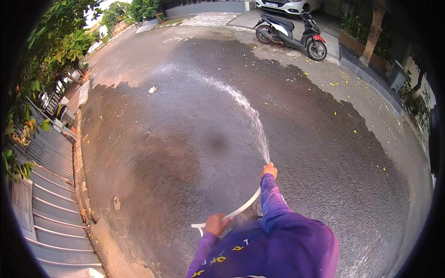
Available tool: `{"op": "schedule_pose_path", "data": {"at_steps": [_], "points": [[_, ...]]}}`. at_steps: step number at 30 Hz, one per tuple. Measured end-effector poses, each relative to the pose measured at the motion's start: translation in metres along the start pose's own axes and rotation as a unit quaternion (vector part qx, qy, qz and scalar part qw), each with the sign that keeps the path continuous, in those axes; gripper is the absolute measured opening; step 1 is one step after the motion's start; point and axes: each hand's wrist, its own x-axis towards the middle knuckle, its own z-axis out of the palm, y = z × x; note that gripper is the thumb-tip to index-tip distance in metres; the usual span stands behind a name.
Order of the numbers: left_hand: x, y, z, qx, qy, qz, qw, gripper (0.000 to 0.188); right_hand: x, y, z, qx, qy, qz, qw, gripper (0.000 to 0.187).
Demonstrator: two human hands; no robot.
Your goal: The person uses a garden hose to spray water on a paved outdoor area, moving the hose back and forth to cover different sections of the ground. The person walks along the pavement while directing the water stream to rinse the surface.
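My right hand [269, 171] is stretched out ahead, closed around the end of a white hose [248, 204]. From that end a stream of water [252, 113] shoots forward, curving left and breaking into spray over the road. Lower down and to the left, my left hand [216, 225] grips the same hose farther back along its length. Just past the left hand the hose bends sharply and drops out of sight beside my purple sleeve. Dark wet asphalt [185, 125] spreads around the stream and in front of me.
A black, white and red motor scooter [292, 34] is parked at the far right, before a white car [289, 5]. Grey metal gate panels [55, 204] and a kerb [79, 171] run along the left. A tree trunk [373, 32] and bin [397, 76] stand right.
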Motion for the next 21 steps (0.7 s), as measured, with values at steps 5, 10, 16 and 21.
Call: {"op": "schedule_pose_path", "data": {"at_steps": [5,10,16,21], "points": [[-0.007,-0.005,0.017,-0.002,-0.028,0.031,0.999,0.043,-0.027,0.022,-0.079,-0.098,0.012,0.025,0.995,0.023],[-0.016,0.006,0.036,0.003,-0.050,0.115,0.992,0.043,-0.019,0.045,-0.145,-0.029,0.076,0.023,0.996,0.031],[-0.052,0.019,0.033,0.008,-0.094,0.136,0.986,0.042,-0.031,0.060,-0.189,-0.054,0.056,0.040,0.996,0.035],[-0.081,0.026,0.036,0.011,-0.081,0.142,0.987,0.043,-0.068,0.078,-0.236,-0.060,0.112,0.056,0.990,0.025]]}}
